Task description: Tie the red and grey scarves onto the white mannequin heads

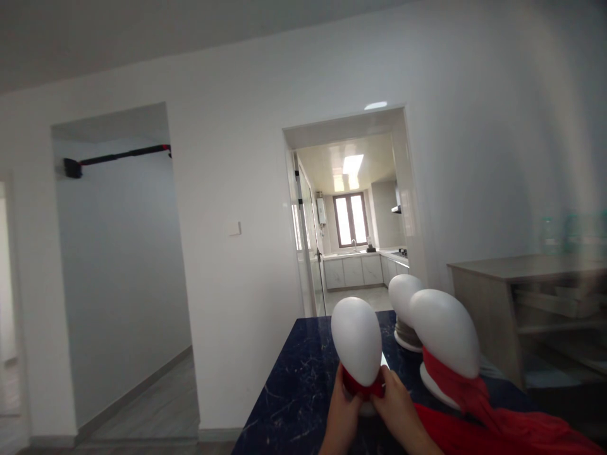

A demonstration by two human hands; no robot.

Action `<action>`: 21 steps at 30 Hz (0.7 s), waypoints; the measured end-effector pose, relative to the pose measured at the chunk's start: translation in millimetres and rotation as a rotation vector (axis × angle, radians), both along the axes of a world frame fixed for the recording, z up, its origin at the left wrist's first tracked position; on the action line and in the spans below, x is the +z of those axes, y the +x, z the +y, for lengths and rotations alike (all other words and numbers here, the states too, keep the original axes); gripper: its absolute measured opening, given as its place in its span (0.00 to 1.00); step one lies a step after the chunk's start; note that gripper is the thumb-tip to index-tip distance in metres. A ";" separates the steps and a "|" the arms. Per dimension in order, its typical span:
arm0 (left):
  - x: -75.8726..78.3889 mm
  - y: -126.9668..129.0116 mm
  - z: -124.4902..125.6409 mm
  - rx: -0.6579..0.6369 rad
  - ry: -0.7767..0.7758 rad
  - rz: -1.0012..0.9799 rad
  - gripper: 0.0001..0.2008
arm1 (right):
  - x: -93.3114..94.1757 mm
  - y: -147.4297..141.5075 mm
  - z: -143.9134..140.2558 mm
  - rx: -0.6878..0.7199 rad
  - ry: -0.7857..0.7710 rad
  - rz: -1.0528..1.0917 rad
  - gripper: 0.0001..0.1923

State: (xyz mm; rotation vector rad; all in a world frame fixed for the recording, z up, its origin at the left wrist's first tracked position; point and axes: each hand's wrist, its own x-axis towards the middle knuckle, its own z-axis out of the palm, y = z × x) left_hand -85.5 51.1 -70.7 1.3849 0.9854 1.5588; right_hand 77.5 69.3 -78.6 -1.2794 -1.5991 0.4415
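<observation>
Head view, forward, hands low

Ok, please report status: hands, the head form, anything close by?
Left hand and right hand both on red cloth at neck of white mannequin head. Two more heads right, close. Dark marble table.

Three mannequin heads (356,341) on the table (294,392), nearest between both hands (374,404), shelf unit (531,303) right behind.

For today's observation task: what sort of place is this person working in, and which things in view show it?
Probably a home: a doorway opens onto a kitchen with cabinets and a window, and both hands work at a dark marble-look table.
</observation>
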 end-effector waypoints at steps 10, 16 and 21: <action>-5.6 -1.4 3.8 -0.016 0.007 -0.005 0.56 | 0.8 1.4 -0.9 0.022 -0.012 0.010 0.20; -9.5 -2.7 7.7 0.007 0.026 0.041 0.54 | -1.2 1.5 0.3 0.022 -0.021 0.002 0.19; -12.6 -3.2 9.8 -0.007 0.024 0.031 0.56 | -1.5 1.4 0.3 0.018 -0.027 -0.005 0.19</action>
